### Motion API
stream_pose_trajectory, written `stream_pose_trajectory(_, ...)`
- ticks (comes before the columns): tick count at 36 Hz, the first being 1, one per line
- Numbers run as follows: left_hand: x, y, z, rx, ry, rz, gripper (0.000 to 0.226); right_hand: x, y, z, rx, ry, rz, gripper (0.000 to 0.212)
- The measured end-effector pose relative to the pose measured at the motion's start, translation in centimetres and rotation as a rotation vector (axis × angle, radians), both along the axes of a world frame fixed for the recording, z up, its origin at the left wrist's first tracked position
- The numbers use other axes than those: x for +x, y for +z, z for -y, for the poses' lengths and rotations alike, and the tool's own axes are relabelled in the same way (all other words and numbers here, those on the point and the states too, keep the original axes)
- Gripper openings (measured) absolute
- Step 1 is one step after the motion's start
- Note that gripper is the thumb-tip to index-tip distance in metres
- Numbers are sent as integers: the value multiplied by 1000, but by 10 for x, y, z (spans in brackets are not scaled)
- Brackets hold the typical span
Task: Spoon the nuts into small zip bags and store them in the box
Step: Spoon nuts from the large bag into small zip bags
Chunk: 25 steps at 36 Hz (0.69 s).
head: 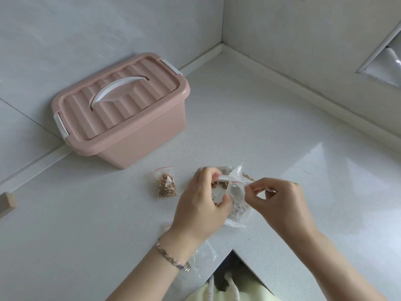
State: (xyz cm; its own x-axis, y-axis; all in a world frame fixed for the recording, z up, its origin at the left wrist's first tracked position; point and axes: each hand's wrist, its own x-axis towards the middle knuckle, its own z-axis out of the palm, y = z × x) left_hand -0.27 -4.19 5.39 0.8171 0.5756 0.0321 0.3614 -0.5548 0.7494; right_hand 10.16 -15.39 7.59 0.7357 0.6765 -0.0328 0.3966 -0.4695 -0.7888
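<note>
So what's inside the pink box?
Cannot tell. The box has its lid on, so the inside is hidden. One filled bag of nuts lies outside on the counter.

white speckled countertop point(260, 131), pale tiled walls point(108, 25)

A white speckled table point(271, 131) is meeting grey tiled walls point(86, 29) at twelve o'clock. A small wooden block point(7, 203) is showing at nine o'clock, and a shiny window sill point(388, 66) at two o'clock.
</note>
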Motion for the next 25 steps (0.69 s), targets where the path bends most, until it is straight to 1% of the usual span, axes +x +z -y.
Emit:
stream_pose_trajectory(3, -1, -5, -5, -67, -250, 113, 79, 2, 7, 1, -1, 57, -84, 11)
stream_pose_trajectory(5, 2, -9, -6, -29, -320, 120, 100, 2, 9, 0, 20, 58, -114, 14)
stream_pose_trajectory(6, 4, -12, -6, 5, -327, 123, 104, 1, 9, 0, 27, 63, -130, 16)
stream_pose_trajectory(8, 8, -16, -2, 86, -293, 162, 103, 1, 11, -1, 37, 77, -187, 19)
stream_pose_trajectory(9, 10, -19, 1, 109, -260, 189, 99, 0, 12, -1, 43, 79, -233, 19)
stream_pose_trajectory(11, 12, -21, 5, 125, -187, 229, 85, 1, 11, 0, 53, 66, -307, 19)
stream_pose_trajectory(12, 13, -21, 7, 132, -163, 247, 77, 1, 10, 0, 56, 51, -311, 19)
stream_pose_trajectory(15, 14, -24, 9, 210, -124, 304, 56, 1, 3, 1, 50, -17, -242, 18)
stream_pose_trajectory(18, 14, -25, 11, 299, -99, 328, 40, 2, 0, 2, -2, -15, -144, 12)
stream_pose_trajectory(20, 14, -25, 11, 331, -70, 313, 32, 3, -2, 1, -28, 5, -71, 9)
stream_pose_trajectory(21, 13, -25, 10, 326, -49, 297, 32, 3, -3, 1, -30, 1, -26, 8)
stream_pose_trajectory(22, 12, -25, 9, 300, -28, 279, 34, 4, -4, 2, -26, -9, 17, 12)
stream_pose_trajectory(25, 3, -29, 3, 206, 28, 184, 43, 7, -2, 7, -19, -21, 92, 47)
